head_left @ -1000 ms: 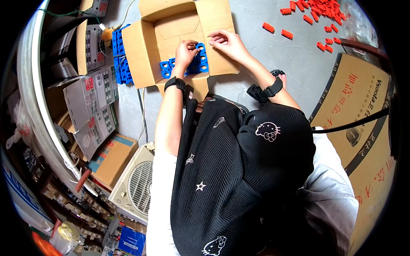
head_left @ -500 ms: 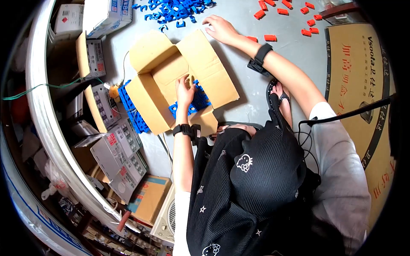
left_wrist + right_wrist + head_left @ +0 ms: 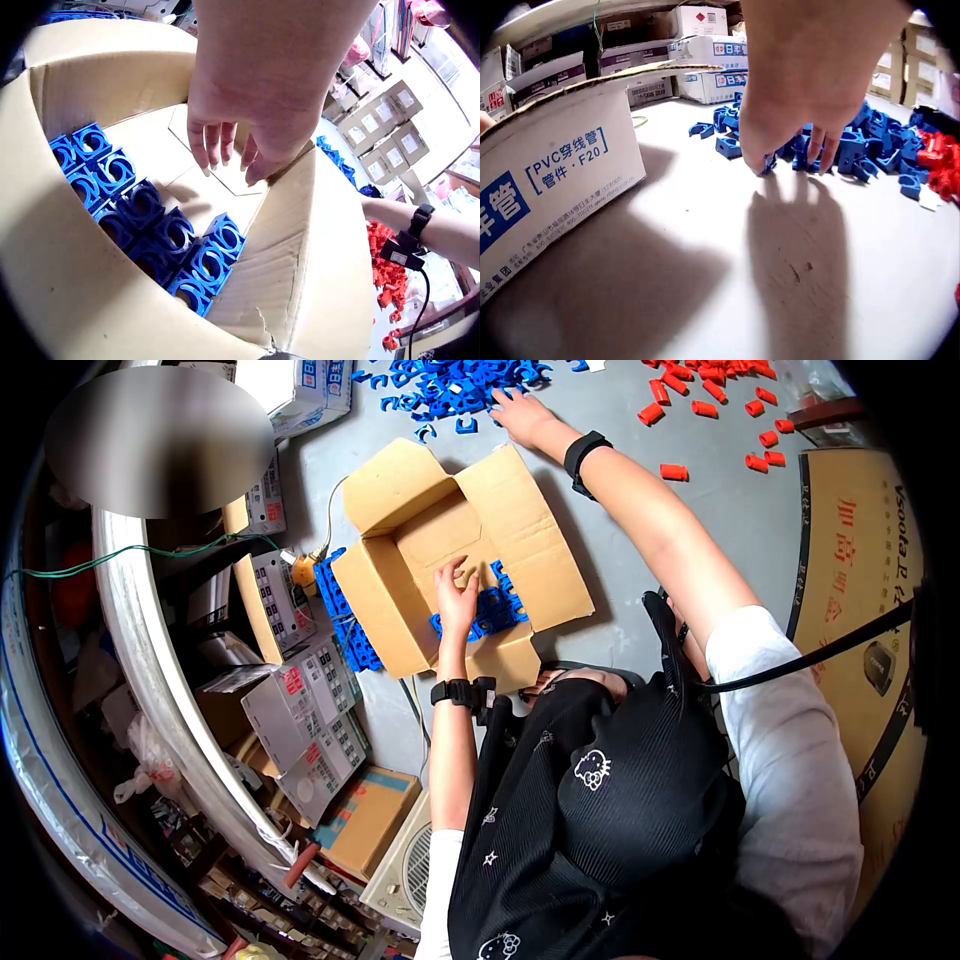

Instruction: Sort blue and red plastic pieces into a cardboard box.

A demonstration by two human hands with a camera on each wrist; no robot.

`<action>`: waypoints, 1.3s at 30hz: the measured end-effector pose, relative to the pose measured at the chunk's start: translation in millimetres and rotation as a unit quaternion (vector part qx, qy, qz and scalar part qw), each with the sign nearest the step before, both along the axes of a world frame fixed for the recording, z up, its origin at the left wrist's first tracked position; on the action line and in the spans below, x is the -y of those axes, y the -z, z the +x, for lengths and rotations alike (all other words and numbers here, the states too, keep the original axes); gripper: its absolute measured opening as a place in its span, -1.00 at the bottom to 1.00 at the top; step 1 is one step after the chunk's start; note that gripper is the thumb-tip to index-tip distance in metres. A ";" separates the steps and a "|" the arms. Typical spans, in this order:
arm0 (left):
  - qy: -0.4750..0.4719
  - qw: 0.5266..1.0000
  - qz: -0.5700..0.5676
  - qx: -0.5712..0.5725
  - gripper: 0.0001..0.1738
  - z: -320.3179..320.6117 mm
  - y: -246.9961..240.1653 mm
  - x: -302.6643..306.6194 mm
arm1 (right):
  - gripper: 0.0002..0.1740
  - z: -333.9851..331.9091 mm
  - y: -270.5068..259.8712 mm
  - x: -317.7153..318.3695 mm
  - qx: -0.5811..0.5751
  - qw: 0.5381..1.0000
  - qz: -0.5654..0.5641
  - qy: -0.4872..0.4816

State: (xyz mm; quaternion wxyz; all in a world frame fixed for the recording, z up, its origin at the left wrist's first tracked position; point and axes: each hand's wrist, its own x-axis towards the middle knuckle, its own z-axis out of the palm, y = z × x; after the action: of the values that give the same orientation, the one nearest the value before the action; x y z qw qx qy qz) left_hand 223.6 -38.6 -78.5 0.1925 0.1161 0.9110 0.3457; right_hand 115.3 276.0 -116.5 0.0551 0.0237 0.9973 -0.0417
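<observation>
Over the open cardboard box [image 3: 385,595], my left hand [image 3: 457,598] hangs with loosely bent fingers and nothing between them. Below it, blue plastic pipe clips [image 3: 140,202] stand in rows along one side of the box floor. The rest of the box's bottom [image 3: 161,150] shows as bare cardboard. My right hand [image 3: 522,420] reaches to the near edge of a heap of loose blue clips [image 3: 455,385] on the floor. Its fingers [image 3: 817,146] point down among the clips, thumb apart from them, with blue pieces right at the fingertips.
Red plastic fittings [image 3: 704,408] lie scattered right of the heap. A block of blue clips [image 3: 345,615] sits left of the box. Shelves with cartons [image 3: 268,595] line the left side, and a large flat carton [image 3: 850,560] stands on the right. A fan heater [image 3: 405,870] is beside my left leg.
My right hand has left the box and stretched forward to the blue heap. The left hand has stayed over the box, its fingers now off the clips. The head view has shifted forward.
</observation>
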 end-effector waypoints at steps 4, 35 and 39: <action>-0.002 1.000 0.016 0.009 -0.60 4.2 3.8 -3.8 | -0.65 11.0 7.7 -1.8 -0.069 0.997 -0.032 -0.011; -0.031 0.995 0.083 0.037 -0.62 12.6 7.5 -12.4 | -0.63 105.4 40.4 -43.3 -0.195 0.973 -0.127 -0.003; -0.055 0.990 0.115 0.058 -0.62 15.0 -14.4 -26.7 | -0.73 113.2 46.2 -43.2 -0.186 0.957 -0.217 0.036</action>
State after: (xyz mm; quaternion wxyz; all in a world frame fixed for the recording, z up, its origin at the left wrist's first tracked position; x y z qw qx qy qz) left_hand 238.6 -11.9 -64.1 0.2114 0.0673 0.8576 0.4640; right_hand 228.4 319.2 -162.7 -0.1293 0.0391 0.9553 -0.2632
